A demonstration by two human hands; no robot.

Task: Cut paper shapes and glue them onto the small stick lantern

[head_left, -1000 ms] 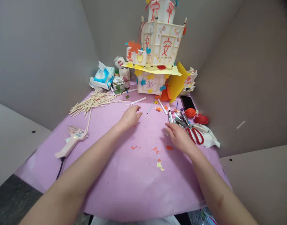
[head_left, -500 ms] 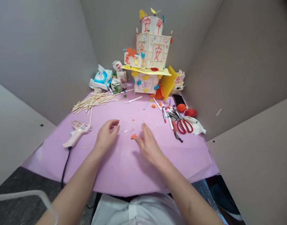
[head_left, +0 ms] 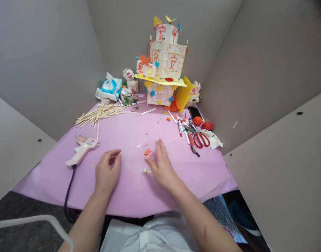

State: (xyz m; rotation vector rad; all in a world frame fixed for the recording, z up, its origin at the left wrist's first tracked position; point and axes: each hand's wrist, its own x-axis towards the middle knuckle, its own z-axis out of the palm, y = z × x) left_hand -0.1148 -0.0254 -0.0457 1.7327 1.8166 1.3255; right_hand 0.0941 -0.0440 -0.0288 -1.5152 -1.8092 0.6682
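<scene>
My right hand (head_left: pixel 162 166) lies low over the purple tablecloth (head_left: pixel 134 196), fingers stretched out and thumb apart, holding nothing. By its thumb and fingers are orange paper scraps (head_left: pixel 147 152), and a pale yellow scrap (head_left: pixel 147 171) is just below the thumb. My left hand (head_left: pixel 107 170) rests on its edge to the left, loosely curved with a gap between thumb and fingers; I see nothing in it. Between the hands, a small white scrap (head_left: pixel 139 146) and a tiny orange bit (head_left: pixel 146 133) lie on the cloth.
A glue gun (head_left: pixel 83 150) with its cord lies left, below a pile of wooden sticks (head_left: pixel 101 112). At the back stands a decorated paper lantern tower (head_left: pixel 172 61) beside a wipes pack (head_left: pixel 110 87). Right are markers, red-handled scissors (head_left: pixel 201 139), pliers (head_left: pixel 194 147), yarn balls (head_left: pixel 207 125) and a phone (head_left: pixel 194 112).
My left hand has drawn back left and toward me. My right hand has shifted slightly, with its thumb now below the orange scraps. A pale yellow scrap now shows near it.
</scene>
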